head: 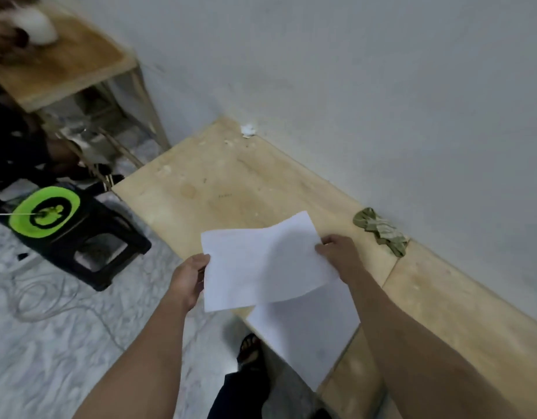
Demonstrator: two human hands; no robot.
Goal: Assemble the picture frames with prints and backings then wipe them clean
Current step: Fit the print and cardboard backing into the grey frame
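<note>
My left hand (187, 278) and right hand (336, 252) each pinch a sheet of paper (261, 264) over the counter (231, 182). I see no frames yet, so nearly everything is left. A rag (379, 229) waits far right.

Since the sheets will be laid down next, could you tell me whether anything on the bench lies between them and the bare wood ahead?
Nothing visible does. The white sheets, held by the left hand and right hand, hang over bare bench. The green rag lies off to the right by the wall.
</note>
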